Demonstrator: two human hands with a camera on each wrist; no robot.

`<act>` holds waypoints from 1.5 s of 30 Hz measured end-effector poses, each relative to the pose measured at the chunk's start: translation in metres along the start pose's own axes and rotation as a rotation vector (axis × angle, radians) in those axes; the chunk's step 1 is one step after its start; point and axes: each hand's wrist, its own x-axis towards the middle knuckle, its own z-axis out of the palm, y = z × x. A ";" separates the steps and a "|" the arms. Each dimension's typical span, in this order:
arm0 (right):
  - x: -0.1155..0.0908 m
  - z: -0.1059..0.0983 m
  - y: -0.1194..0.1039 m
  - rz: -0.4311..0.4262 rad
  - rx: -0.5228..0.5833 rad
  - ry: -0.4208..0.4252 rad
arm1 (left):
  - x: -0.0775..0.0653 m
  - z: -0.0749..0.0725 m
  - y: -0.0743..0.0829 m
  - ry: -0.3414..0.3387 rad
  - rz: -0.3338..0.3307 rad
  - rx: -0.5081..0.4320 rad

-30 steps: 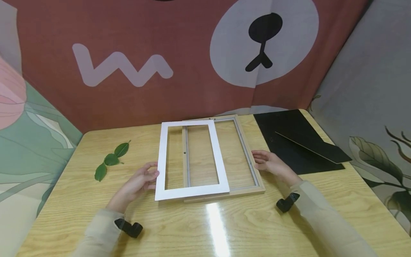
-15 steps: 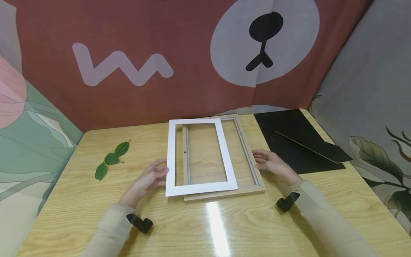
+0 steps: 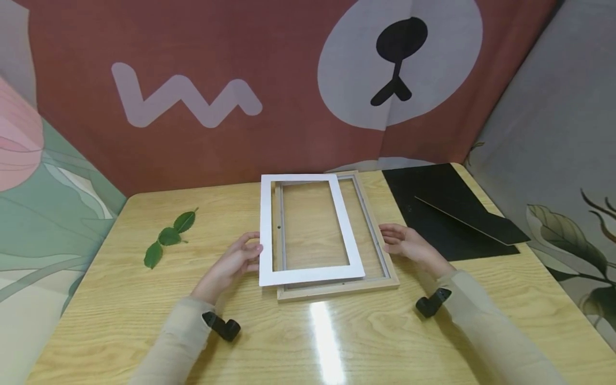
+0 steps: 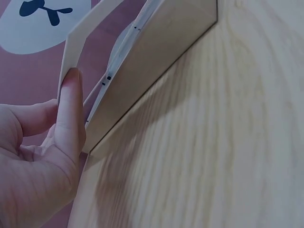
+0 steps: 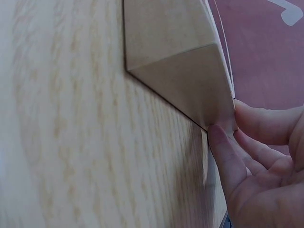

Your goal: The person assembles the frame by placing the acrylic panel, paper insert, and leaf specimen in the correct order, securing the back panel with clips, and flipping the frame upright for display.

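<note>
My left hand point(image 3: 235, 260) pinches the left edge of a white mat board point(image 3: 266, 224), a flat rectangle with a window cut out. In the left wrist view, thumb and fingers lie on either face of the mat board point(image 4: 71, 53). It hangs slightly tilted over a light wooden picture frame point(image 3: 337, 292), offset to the left, its near edge inside the frame's front rail. The frame lies flat on the table with its grey inner lip showing. At the frame's right rail, my right hand point(image 3: 409, 246) holds the side; the right wrist view shows thumb and fingertips against the wooden frame point(image 5: 185, 80).
A black backing board point(image 3: 433, 214) with a raised stand flap point(image 3: 474, 222) lies at the right of the wooden table point(image 3: 269, 342). Several green leaves point(image 3: 168, 236) lie in a row at the left. A printed cloth point(image 3: 202, 149) hangs behind the table's far edge.
My left hand has carried the mat board to the right and slightly away from me, farther over the frame. My right hand and the frame have stayed in place.
</note>
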 end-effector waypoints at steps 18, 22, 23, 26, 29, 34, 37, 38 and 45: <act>-0.001 0.000 0.000 -0.020 0.004 -0.003 | 0.011 0.010 -0.003 -0.013 -0.006 -0.031; -0.001 0.000 0.001 -0.023 0.006 -0.001 | 0.011 0.014 -0.003 -0.009 -0.019 -0.029; -0.001 0.000 0.001 -0.025 0.006 -0.002 | 0.011 0.015 -0.003 -0.012 -0.020 -0.031; -0.001 0.000 0.001 -0.027 0.015 -0.002 | 0.012 0.017 -0.004 -0.019 -0.019 -0.043; -0.001 0.000 0.001 -0.033 0.026 -0.004 | 0.012 0.020 -0.004 -0.023 -0.019 -0.051; -0.001 0.000 0.001 -0.036 0.035 -0.009 | 0.013 0.026 -0.003 -0.008 -0.027 -0.051; -0.001 0.000 0.001 -0.034 0.034 -0.012 | 0.013 0.029 -0.002 0.016 -0.033 -0.050; -0.001 0.000 0.001 -0.034 0.034 -0.012 | 0.013 0.030 -0.002 0.028 -0.033 -0.050; 0.000 0.001 0.000 -0.019 0.012 0.000 | 0.015 0.038 0.004 0.122 -0.034 -0.010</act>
